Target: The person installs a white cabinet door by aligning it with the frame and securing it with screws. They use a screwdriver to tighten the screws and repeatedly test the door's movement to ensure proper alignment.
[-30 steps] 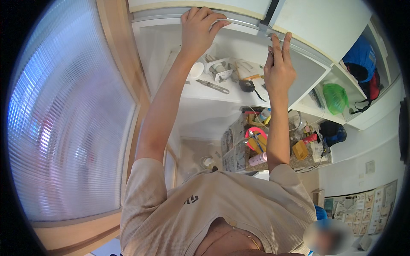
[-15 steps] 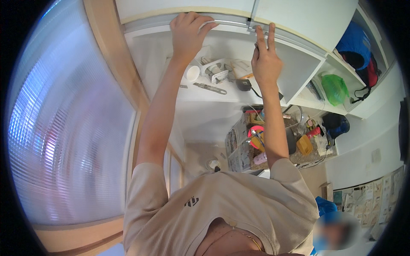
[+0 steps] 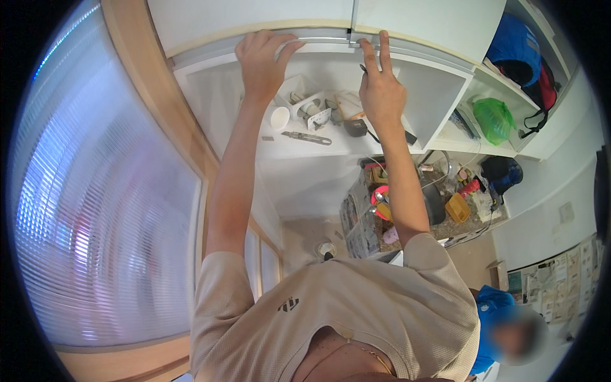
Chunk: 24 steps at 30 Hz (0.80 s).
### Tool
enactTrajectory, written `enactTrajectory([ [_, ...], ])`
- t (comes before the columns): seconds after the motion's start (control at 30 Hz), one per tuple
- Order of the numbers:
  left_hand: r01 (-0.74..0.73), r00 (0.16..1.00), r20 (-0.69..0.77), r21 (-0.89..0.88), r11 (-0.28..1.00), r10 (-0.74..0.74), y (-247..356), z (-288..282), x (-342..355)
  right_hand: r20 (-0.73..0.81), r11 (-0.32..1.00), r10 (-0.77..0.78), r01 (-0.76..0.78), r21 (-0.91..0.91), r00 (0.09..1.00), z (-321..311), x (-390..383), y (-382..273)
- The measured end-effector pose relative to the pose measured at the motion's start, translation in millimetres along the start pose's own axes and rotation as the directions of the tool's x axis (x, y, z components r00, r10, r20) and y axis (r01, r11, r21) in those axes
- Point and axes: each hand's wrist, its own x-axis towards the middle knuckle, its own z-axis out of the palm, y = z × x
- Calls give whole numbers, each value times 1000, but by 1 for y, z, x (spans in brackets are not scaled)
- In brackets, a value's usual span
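Note:
Overhead, a silvery metal strip (image 3: 324,39) runs along the lower edge of white cabinet doors (image 3: 254,16). My left hand (image 3: 262,67) grips this strip, its fingers bent over it and the thumb against its near side. To the right, my right hand (image 3: 383,95) reaches up with two fingers stretched against the strip, just right of a joint in it. Its other fingers are curled, and a small dark pen-like tip (image 3: 363,68) sticks out from them. Below on the white shelf (image 3: 280,150) lie a grey utility knife (image 3: 307,138), a white cup (image 3: 279,118) and a black tape measure (image 3: 356,128).
A ribbed translucent panel (image 3: 108,210) in a wooden frame stands at my left. Right of the shelf are a green plastic bag (image 3: 493,121) and a blue bag (image 3: 517,51). Below, a cluttered counter holds a yellow container (image 3: 457,208). A person in blue (image 3: 490,318) is at lower right.
The view has shifted slightly, with the cabinet moving left in it. Both hands keep their places on the strip. More of the person in blue shows.

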Motion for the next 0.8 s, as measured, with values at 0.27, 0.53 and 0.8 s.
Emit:
enactTrajectory([
  [0.27, -14, 1000, 6, 6, 1000, 14, 2, -5, 2, 11, 996, -13, 12, 93, 1000, 4, -13, 2],
  [0.53, -21, 1000, 2, 5, 1000, 21, 2, -3, 2, 72, 993, 9, -17, 115, 997, 12, -18, -4],
  [0.8, -30, 1000, 10, 24, 999, 30, 2, -2, 2, 95, 995, 15, -24, 101, 995, 17, -15, -5],
])
